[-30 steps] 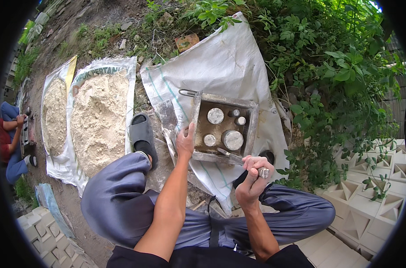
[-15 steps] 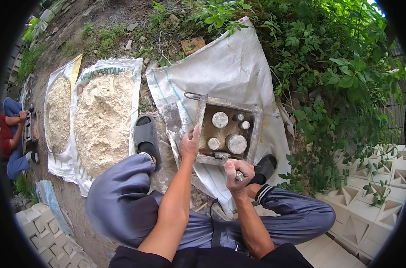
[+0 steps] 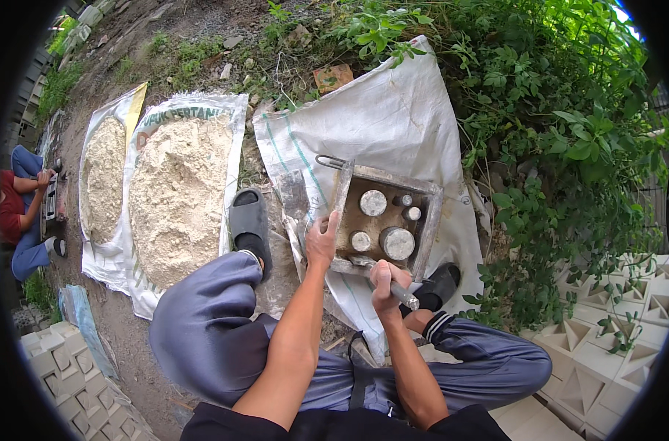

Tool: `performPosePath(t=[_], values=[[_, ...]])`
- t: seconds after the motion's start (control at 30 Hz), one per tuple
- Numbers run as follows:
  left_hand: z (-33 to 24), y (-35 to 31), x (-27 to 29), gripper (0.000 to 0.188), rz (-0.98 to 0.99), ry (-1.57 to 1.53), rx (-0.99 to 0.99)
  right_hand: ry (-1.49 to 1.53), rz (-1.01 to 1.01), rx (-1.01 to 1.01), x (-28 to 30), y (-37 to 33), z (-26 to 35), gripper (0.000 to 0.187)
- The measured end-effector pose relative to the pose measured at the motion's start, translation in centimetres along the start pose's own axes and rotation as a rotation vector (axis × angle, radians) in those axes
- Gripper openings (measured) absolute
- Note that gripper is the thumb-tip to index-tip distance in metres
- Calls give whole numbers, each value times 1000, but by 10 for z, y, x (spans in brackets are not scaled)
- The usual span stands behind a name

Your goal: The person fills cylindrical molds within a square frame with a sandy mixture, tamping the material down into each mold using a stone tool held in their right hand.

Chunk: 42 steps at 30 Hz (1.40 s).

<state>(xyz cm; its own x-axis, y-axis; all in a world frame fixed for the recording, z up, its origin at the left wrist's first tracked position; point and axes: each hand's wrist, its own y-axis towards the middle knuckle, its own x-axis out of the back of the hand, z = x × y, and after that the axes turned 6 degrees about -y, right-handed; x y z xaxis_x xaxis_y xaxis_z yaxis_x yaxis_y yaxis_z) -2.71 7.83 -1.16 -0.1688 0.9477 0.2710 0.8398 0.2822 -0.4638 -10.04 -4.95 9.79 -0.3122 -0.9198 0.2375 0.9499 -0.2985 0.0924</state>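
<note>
A square mould frame (image 3: 432, 213) with worn grey walls stands on the white sack before me. Inside it, several round pale-topped plugs of different sizes, such as a large one (image 3: 397, 243), rise from a brown floor. My left hand (image 3: 321, 241) is closed at the frame's left wall near its lower corner. My right hand (image 3: 388, 287) is closed around the handle of a hammer (image 3: 406, 296), whose butt end sticks out toward the lower right. The hammer's head lies by the frame's near wall, partly hidden behind my fingers and blurred.
Two sacks on the left bear heaps of pale powdery material (image 3: 176, 195). A white woven sack (image 3: 378, 110) lies under the frame. Green plants (image 3: 540, 125) crowd the right side. Patterned pale blocks (image 3: 592, 323) stand lower right. Another person (image 3: 26, 213) sits at far left.
The hammer has turned in my right hand, its butt end now pointing further right. My left hand stays at the frame's left wall. The whole view has shifted slightly.
</note>
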Motion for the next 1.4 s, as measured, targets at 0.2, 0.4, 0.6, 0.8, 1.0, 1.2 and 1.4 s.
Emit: performPosePath(t=[0.2,0.4,0.6,0.8,1.0,1.2,1.4], values=[[-9,-4,10,65,-4,25,29,-106,65,-57,-10,17,48,33],[-7,-3,4,65,12,-37,-1,-179,170,9,-20,22,20,33],[-3,-1,7,64,-6,-49,33,-28,145,-11,-14,12,41,38],[7,-2,-1,54,-44,153,-292,-31,153,-129,-21,21,25,36],[-4,-8,-3,50,22,145,-210,-175,97,48,7,4,18,30],[1,-5,3,50,10,185,-136,-208,179,-47,17,24,44,32],[1,-9,-7,46,-69,396,-211,-105,2,-38,40,-2,-4,37]])
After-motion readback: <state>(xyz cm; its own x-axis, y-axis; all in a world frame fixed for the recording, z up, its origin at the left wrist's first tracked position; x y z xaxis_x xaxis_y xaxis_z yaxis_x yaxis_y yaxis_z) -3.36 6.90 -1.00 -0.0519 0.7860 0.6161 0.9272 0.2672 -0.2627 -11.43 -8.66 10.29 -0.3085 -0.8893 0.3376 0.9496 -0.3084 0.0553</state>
